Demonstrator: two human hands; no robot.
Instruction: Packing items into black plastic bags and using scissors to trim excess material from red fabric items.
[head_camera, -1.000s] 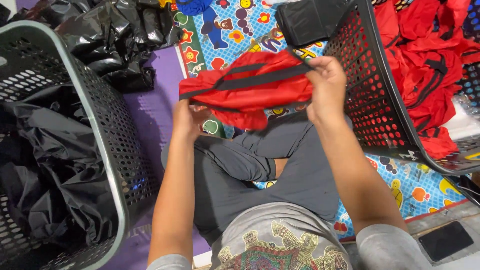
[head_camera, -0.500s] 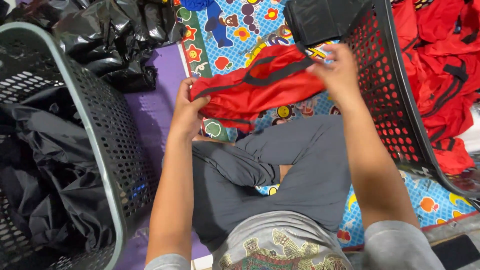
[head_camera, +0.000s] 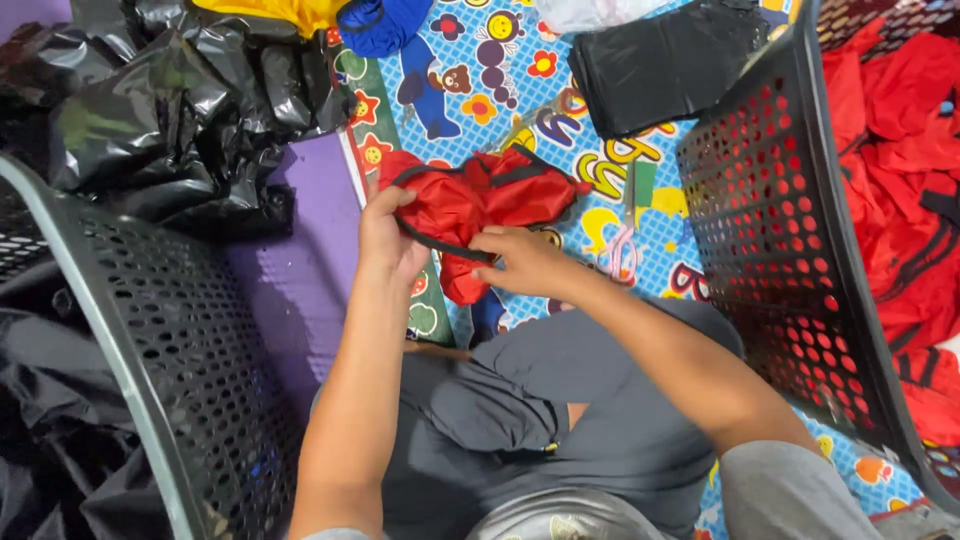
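Both hands are clamped on the same thing here: a red fabric bag with black straps (head_camera: 480, 205), bunched up over the play mat; the left hand (head_camera: 385, 235) grips its left edge with the thumb hooked over a black strap, and the right hand (head_camera: 525, 262) pinches the lower edge, fingers closed on strap and cloth together; so neither hand is free. The bag sits just ahead of both hands, away from the body, its long axis running left to right across the lap; the left hand is at one end, the right nearer the middle, so pretty even on who's closer.

Underneath is a colourful cartoon play mat (head_camera: 500, 80) and a purple mat (head_camera: 300, 260) beside it; the person sits cross-legged in grey trousers (head_camera: 560, 410). Left side has a black mesh basket (head_camera: 170, 340) with dark cloth in it; right side a second black basket (head_camera: 790, 230) holding more red fabric (head_camera: 910, 170); crumpled black plastic bags (head_camera: 170, 110) pile up top left, and a folded black bag (head_camera: 670, 60) lies further up the mat.
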